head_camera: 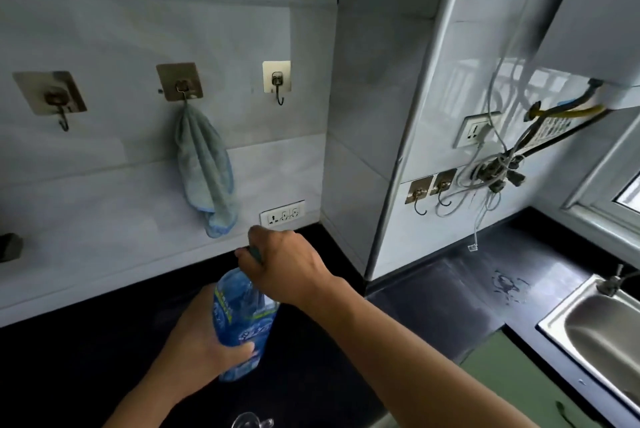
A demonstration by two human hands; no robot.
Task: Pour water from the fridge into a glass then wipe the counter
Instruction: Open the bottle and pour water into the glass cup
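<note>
Gripping the blue water bottle (242, 316) round its lower body, the left hand (204, 344) had its thumb pressed across the label and its fingers wrapped behind. The right hand (287, 265) reached over from the right and closed its fingers round the cap (255, 253) at the bottle's top. The bottle was roughly upright over the dark surface (86, 375), close to the back wall; whether its base touched the surface could not be told. Nearer the person, at the lower edge of the view, part of a clear glass (251, 420) showed, just apart from the bottle. On the tiled wall behind, a pale blue cloth (204, 171) hung from the middle hook (180, 83) of three, its lower end near a white socket plate (282, 213). To the right, past the wall's corner, a wet patch (509, 284) lay on the surface beside a steel sink (595, 327). Above it, a tangle of cables (498, 168) hung down the tiles.
</note>
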